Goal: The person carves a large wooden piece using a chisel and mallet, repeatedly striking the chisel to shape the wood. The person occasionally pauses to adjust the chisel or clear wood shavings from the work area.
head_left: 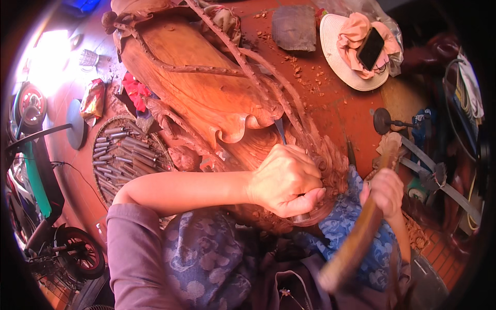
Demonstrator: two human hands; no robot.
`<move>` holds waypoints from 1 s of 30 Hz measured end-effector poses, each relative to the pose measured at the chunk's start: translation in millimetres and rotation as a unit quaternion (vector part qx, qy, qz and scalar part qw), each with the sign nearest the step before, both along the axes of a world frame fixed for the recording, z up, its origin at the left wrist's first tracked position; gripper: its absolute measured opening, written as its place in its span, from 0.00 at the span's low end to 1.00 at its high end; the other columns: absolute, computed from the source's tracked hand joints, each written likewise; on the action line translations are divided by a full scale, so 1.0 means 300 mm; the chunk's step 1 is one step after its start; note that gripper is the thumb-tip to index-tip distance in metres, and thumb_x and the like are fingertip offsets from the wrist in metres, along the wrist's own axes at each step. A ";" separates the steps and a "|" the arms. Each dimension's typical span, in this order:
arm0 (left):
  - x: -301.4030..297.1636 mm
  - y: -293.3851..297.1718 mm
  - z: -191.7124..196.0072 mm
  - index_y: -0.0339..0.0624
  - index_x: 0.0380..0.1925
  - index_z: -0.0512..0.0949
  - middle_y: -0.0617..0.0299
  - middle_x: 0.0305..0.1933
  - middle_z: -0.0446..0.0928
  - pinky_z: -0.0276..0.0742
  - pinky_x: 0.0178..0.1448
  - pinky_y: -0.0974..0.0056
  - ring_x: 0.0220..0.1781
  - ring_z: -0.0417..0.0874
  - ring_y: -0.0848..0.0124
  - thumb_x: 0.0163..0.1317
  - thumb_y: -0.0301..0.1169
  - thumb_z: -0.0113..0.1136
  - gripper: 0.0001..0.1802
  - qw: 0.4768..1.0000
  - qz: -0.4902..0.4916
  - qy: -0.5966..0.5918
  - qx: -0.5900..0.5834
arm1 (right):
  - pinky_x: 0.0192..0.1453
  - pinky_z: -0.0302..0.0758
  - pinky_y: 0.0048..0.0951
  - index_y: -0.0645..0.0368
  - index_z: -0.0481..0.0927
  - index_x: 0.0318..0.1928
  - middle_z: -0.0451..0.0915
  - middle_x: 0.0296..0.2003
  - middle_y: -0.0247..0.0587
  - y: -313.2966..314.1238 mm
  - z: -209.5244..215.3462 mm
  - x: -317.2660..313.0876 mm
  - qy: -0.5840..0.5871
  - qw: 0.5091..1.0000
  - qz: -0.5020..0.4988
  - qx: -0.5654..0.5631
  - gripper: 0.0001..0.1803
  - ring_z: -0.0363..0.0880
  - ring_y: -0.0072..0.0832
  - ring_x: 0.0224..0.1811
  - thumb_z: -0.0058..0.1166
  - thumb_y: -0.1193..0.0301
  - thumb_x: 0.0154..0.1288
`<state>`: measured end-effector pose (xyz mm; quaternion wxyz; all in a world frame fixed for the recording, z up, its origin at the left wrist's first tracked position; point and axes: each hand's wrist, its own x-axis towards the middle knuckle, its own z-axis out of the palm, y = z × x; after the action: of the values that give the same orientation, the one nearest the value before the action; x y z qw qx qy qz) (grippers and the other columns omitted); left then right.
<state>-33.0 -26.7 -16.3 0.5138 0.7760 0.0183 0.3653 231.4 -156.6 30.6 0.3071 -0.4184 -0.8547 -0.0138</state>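
Observation:
My left hand (287,181) is closed around a chisel (280,132). Its narrow dark blade points away from me and meets the carved wood just past a wavy, leaf-like edge. The fist hides most of the handle. In my right hand (385,192), gripped at the middle right, is a wooden mallet (356,243), smeared by motion and apart from the chisel. Before me lies a large reddish-brown wood carving (181,77), with a broad smooth surface, twisting branch shapes and finely cut folds near my left hand.
A round basket (94,155) full of chisels stands at the left. Wood chips (305,77) litter the red floor, near a dark wooden block (293,28). At the upper right a pale hat (330,51) bears pink cloth and a phone (370,49). A wheel (80,253) is at lower left.

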 end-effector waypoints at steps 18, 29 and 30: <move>0.021 0.039 -0.005 0.42 0.12 0.70 0.57 0.17 0.70 0.71 0.29 0.52 0.22 0.75 0.53 0.57 0.32 0.58 0.16 0.999 0.003 0.034 0.029 | 0.32 0.79 0.42 0.59 0.72 0.31 0.76 0.27 0.42 0.004 -0.007 0.019 -0.075 0.991 -0.098 -0.061 0.15 0.78 0.39 0.26 0.68 0.81 0.50; 0.022 0.024 0.031 0.44 0.15 0.69 0.60 0.20 0.69 0.65 0.28 0.55 0.22 0.73 0.56 0.59 0.33 0.56 0.15 0.998 0.032 -0.004 0.054 | 0.31 0.76 0.41 0.62 0.74 0.31 0.75 0.25 0.43 -0.024 -0.008 0.009 -0.024 0.988 -0.109 -0.109 0.14 0.78 0.43 0.25 0.69 0.79 0.49; 0.013 0.011 0.072 0.44 0.15 0.70 0.60 0.20 0.69 0.65 0.28 0.56 0.22 0.73 0.57 0.59 0.33 0.55 0.14 0.995 0.048 -0.025 0.085 | 0.30 0.74 0.41 0.62 0.74 0.30 0.75 0.24 0.43 -0.019 -0.024 0.005 0.002 0.991 -0.098 -0.087 0.13 0.77 0.43 0.24 0.69 0.78 0.49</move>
<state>-29.1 -23.5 5.2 0.4281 0.8058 0.0110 0.4091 232.8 -162.4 23.3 0.2687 -0.5251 -0.8069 0.0313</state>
